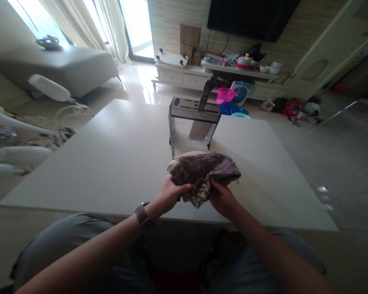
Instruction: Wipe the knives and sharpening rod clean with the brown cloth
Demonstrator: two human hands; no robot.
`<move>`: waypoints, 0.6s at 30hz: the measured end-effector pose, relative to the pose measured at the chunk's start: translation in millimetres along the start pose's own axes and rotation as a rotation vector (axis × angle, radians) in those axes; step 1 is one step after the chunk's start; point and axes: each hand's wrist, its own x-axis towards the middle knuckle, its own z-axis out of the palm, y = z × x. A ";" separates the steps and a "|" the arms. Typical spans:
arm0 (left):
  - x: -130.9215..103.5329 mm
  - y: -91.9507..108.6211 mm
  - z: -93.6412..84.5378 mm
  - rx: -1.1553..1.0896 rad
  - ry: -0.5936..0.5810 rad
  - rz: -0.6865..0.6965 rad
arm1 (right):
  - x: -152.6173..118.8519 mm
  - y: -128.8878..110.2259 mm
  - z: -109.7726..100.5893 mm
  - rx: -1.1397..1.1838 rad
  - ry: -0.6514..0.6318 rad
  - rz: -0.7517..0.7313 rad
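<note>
A bunched, fuzzy cloth, purplish brown with pale patches, is held over the front of the white table. My left hand grips its left side, the thumb lying across the front. On the lower right, my right hand pinches the cloth with the thumb on top; its other fingers are hidden beneath. Just behind the cloth stands a clear-sided box with a dark-slotted top and a black upright handle. The cloth hides part of the box's lower front.
Beyond the table are a pink basket and a white cabinet with assorted items on top. White chairs stand at the left, near a covered table. Toys lie on the floor at the right.
</note>
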 end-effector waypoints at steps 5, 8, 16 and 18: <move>-2.5 8.5 8.2 0.081 0.188 0.090 | -3.6 7.4 2.9 -0.080 0.027 -0.020; -1.9 14.5 10.2 0.094 0.181 0.082 | -1.9 -14.1 -2.6 -0.051 -0.003 -0.077; -6.5 41.9 3.1 0.006 -0.045 -0.042 | 9.6 -83.3 -28.2 -0.214 -0.011 -0.444; -10.0 50.7 4.3 0.039 -0.183 -0.094 | 12.8 -74.7 -29.4 -0.368 0.027 -0.408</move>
